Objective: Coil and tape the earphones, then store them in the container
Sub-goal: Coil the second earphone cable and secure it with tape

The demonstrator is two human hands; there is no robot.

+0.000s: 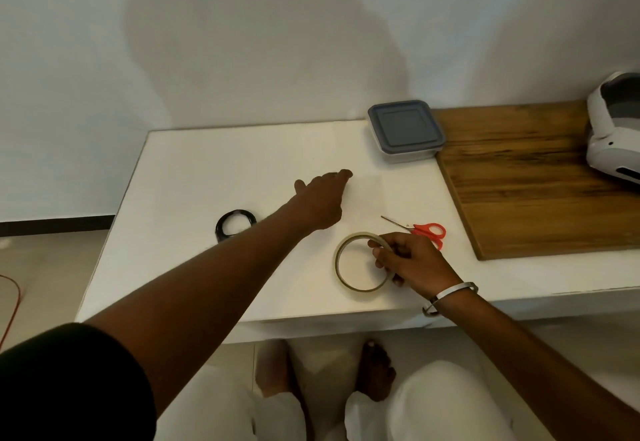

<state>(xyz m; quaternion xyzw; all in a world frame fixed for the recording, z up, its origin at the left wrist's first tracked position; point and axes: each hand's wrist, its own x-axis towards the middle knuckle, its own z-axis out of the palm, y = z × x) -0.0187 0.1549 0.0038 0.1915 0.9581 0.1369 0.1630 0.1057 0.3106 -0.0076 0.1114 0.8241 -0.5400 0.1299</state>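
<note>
The black earphones lie coiled in a ring on the white table, left of my left forearm and not held. My right hand grips the right side of a clear tape roll resting on the table. My left hand is stretched out beyond the roll, its fingertips pinched together on what looks like a faint strip of clear tape drawn from the roll. The grey-lidded container stands closed at the table's back right.
Red-handled scissors lie just right of the tape roll. A wooden board covers the table's right part, with a white headset on its far right corner. A wall rises directly behind the table.
</note>
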